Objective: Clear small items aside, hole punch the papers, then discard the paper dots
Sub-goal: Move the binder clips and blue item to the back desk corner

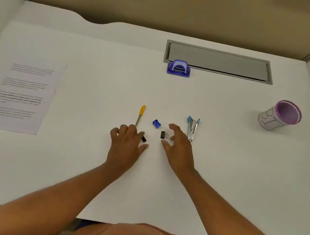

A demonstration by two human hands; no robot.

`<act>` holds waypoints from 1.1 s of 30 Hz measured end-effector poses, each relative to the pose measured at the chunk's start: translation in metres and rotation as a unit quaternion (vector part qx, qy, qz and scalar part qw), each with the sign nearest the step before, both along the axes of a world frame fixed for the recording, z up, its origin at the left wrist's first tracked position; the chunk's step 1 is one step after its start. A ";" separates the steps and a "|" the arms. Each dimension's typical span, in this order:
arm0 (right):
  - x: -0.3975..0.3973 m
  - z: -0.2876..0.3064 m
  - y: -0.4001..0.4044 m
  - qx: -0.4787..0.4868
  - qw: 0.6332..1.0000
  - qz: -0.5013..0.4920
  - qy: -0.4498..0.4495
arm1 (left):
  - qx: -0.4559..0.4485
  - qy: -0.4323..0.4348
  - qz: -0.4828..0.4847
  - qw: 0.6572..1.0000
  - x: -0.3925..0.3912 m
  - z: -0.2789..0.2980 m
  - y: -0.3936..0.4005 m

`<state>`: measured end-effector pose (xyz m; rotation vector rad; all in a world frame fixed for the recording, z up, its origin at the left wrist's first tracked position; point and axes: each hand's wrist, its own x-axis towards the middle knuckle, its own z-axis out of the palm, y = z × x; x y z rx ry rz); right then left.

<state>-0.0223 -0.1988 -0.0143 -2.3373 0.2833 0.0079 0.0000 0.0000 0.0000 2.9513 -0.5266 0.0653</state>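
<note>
Under left hand (125, 143), binder clip (143, 139) half hidden

Black clip (143, 139) half under left hand (125, 143)

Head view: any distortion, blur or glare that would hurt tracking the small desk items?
Head view: wide-angle bowing bends the desk edges and partition rails; lighting is soft and even, with faint shadows and no glare; the printed text on the papers is too blurred to read; the binder clip near the right hand looks soft.
</note>
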 end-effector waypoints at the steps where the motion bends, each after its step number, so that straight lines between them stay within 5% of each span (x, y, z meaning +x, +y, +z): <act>1: 0.003 0.000 0.000 0.001 1.000 -0.002 0.001 | -0.008 0.006 0.006 1.000 0.003 0.000 -0.001; 9: 0.013 0.000 0.002 0.022 0.999 -0.010 0.024 | -0.096 -0.012 0.035 0.995 0.012 -0.011 0.001; 13: 0.018 0.005 0.001 0.045 0.999 -0.015 0.018 | -0.271 0.093 0.084 0.954 0.016 0.005 -0.007; 17: 0.016 0.024 0.006 0.086 0.995 -0.036 -0.041 | -0.498 0.271 0.250 0.785 0.023 0.026 -0.019; 21: 0.007 0.038 0.021 0.091 0.991 -0.009 -0.098 | -0.653 0.445 0.345 0.507 0.031 0.041 -0.026; 24: 0.004 0.041 0.029 0.052 0.990 0.047 -0.120 | -0.696 0.511 0.347 0.365 0.031 0.043 -0.028; 27: 0.003 0.043 0.032 0.023 0.987 0.101 -0.123 | -0.708 0.514 0.366 0.317 0.031 0.044 -0.030; 33: 0.020 0.045 0.022 0.084 0.988 0.018 -0.128 | -0.719 0.478 0.386 0.326 0.029 0.043 -0.022</act>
